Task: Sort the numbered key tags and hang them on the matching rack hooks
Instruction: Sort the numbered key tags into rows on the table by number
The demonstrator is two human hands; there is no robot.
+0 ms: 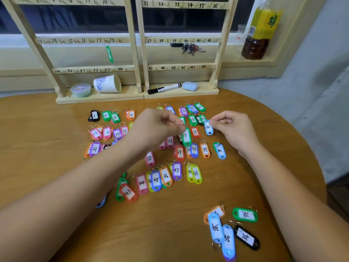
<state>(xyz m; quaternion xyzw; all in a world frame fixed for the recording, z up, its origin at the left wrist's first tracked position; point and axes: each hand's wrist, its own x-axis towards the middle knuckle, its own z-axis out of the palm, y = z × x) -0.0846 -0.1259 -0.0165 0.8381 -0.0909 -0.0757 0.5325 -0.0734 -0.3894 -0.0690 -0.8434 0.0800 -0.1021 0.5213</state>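
Several coloured numbered key tags lie in rows on the round wooden table (56, 129). My left hand (154, 127) pinches the ring of a green tag (187, 138) that hangs just above the middle rows. My right hand (232, 127) pinches the top of a light blue tag marked 30 (208, 127), held up beside it. The wooden rack (136, 53) with numbered hooks stands at the table's back edge. One green tag (109, 53) hangs under hook 18. A small pile of tags marked 34, 35 and 36 (232, 227) lies at the near right.
A bunch of metal keys (190, 48) hangs near hook 40. On the rack's base sit a small lidded tub (80, 90), a tipped paper cup (107, 84), a black marker (164, 88) and a pale blue eraser (190, 86). A bottle (260, 31) stands on the sill at right.
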